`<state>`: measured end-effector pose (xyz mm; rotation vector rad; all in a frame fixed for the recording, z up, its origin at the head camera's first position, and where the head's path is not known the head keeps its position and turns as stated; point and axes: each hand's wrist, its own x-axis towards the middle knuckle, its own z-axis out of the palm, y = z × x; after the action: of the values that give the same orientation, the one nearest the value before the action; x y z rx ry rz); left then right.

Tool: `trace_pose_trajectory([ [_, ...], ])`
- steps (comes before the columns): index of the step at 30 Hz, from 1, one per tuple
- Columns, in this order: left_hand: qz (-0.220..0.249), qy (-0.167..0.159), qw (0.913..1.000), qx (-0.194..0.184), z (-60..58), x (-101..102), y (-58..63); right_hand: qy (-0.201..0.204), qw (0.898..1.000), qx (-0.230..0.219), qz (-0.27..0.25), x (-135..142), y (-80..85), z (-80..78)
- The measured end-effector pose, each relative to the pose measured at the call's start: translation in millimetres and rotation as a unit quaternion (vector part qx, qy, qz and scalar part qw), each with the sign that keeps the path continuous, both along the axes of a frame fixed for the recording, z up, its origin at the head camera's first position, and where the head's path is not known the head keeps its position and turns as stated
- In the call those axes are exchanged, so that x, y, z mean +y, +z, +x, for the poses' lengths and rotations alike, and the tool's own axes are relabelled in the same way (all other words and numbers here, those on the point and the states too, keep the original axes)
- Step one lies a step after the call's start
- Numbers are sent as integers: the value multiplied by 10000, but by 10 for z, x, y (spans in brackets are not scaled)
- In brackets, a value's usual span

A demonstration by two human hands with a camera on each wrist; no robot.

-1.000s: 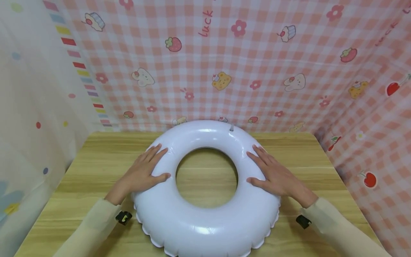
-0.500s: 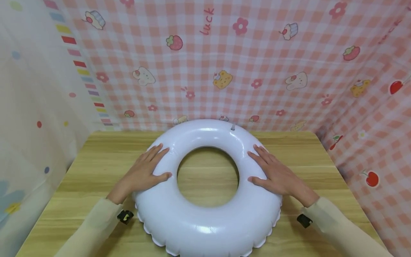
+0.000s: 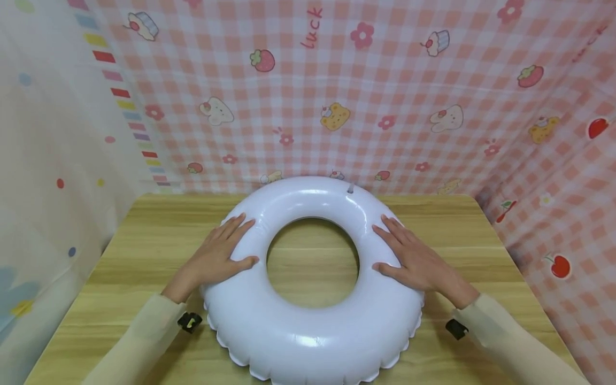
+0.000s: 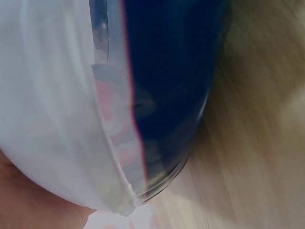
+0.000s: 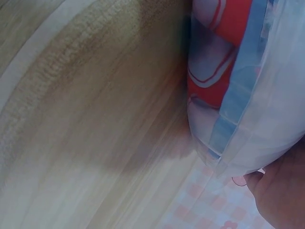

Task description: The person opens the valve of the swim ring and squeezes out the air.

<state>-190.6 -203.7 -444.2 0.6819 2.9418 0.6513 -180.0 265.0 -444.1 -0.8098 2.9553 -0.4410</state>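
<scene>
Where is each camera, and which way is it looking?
Head: on the person's head, looking forward and down at the swim ring on the table; left hand, right hand and sleeves show.
Left wrist: beside the ring's outer edge, low by the table; a bit of hand shows.
Right wrist: the same on the other side; a bit of hand shows.
All three show ring and table.
</scene>
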Motion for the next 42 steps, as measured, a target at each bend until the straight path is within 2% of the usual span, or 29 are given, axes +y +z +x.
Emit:
trace_pose_trajectory([
  [21, 26, 23, 10000, 90, 2, 37, 11, -91, 9999, -8, 79, 7, 7, -7],
  [36, 64, 100, 9999, -60, 23, 26, -22, -52, 9999, -13, 107, -22, -13, 13],
  [42, -36, 82, 9999, -73, -11, 7, -26, -53, 9999, -5, 85, -23, -12, 6],
])
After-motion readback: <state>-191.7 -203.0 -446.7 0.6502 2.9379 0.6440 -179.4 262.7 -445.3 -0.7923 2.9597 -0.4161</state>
